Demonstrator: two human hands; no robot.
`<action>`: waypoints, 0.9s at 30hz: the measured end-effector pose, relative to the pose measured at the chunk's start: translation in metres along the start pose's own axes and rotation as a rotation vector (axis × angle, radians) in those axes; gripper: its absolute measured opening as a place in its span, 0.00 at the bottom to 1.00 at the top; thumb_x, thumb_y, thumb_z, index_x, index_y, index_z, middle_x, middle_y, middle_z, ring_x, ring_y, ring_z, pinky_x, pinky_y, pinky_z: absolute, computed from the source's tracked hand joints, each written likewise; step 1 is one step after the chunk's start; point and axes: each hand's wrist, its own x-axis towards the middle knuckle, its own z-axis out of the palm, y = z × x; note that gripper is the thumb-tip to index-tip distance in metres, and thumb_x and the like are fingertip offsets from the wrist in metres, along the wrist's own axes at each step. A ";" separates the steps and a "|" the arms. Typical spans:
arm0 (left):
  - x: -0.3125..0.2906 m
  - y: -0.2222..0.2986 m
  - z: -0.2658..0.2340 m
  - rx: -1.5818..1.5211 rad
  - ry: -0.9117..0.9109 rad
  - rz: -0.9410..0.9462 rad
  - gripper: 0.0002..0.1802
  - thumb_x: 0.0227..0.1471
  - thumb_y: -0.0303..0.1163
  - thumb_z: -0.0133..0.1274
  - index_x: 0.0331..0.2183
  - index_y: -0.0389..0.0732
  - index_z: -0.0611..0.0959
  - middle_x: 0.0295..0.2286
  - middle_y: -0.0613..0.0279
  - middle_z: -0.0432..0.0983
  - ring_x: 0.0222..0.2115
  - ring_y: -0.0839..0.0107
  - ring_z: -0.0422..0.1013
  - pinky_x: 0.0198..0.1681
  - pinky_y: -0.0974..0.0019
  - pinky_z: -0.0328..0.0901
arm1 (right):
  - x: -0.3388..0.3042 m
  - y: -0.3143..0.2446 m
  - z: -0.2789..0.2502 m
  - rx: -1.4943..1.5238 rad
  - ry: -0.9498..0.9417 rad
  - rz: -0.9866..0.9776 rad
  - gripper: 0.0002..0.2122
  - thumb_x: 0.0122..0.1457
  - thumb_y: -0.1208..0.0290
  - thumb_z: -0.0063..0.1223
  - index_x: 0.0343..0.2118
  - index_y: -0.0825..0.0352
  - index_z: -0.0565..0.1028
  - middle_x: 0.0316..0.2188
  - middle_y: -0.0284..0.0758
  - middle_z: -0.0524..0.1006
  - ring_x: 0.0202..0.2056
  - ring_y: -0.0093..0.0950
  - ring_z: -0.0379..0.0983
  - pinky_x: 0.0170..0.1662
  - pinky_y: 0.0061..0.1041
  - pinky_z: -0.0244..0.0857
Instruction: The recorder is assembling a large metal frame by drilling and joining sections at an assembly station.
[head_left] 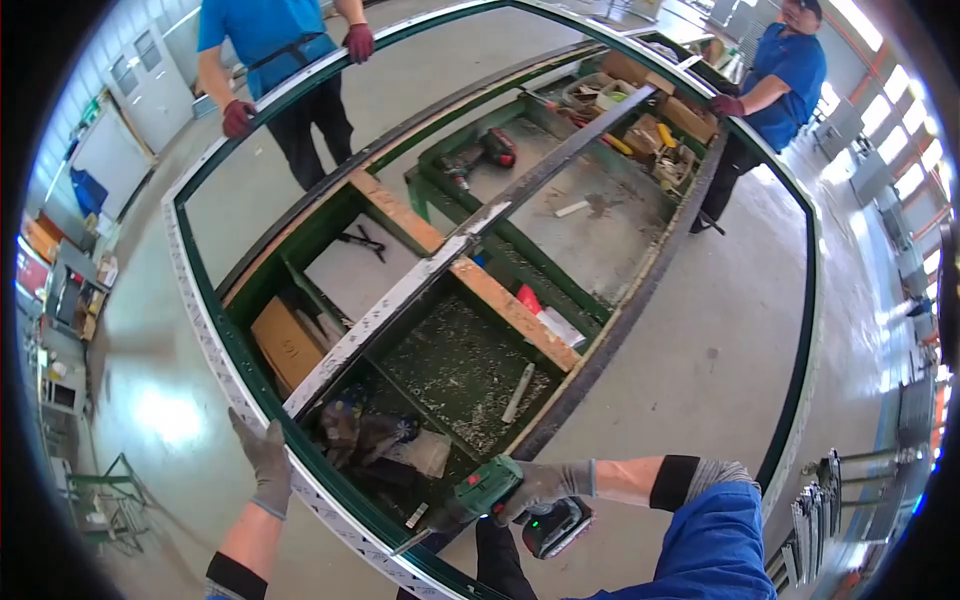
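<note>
My right hand (545, 490), in a grey glove, is wrapped round the grip of a green cordless drill (490, 487). Its long bit points down and left, with the tip at the near side of a large green and white window frame (338, 502). The frame spans the view above a workbench. At the frame's near left side, my left hand (262, 460), also gloved in grey, rests against the white outer edge with fingers stretched and thumb apart.
Two people in blue shirts and dark red gloves hold the frame's far side and far right corner. The green bench (440, 340) below has open compartments with a second drill (498, 148), a cardboard box (288, 345), rags and shavings. Metal profiles (815, 520) stand at right.
</note>
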 end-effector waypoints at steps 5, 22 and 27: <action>0.002 0.022 0.007 0.136 0.034 0.098 0.53 0.51 0.17 0.59 0.72 0.35 0.49 0.68 0.42 0.51 0.68 0.52 0.54 0.72 0.58 0.48 | 0.000 -0.007 -0.004 0.024 -0.032 0.177 0.18 0.46 0.80 0.70 0.43 0.66 0.79 0.30 0.26 0.79 0.29 0.17 0.73 0.30 0.22 0.71; -0.011 0.022 0.004 0.155 0.039 0.094 0.54 0.52 0.18 0.58 0.72 0.39 0.47 0.62 0.41 0.64 0.58 0.53 0.69 0.61 0.60 0.65 | 0.000 -0.010 -0.002 0.118 -0.051 0.292 0.12 0.51 0.78 0.71 0.39 0.68 0.82 0.31 0.30 0.81 0.30 0.19 0.75 0.33 0.23 0.72; -0.008 0.006 0.003 0.231 0.079 0.222 0.53 0.52 0.23 0.58 0.71 0.34 0.48 0.61 0.38 0.66 0.58 0.51 0.69 0.63 0.59 0.64 | 0.002 -0.012 -0.003 0.108 -0.056 0.346 0.11 0.52 0.77 0.69 0.38 0.69 0.81 0.31 0.30 0.80 0.31 0.20 0.75 0.34 0.24 0.71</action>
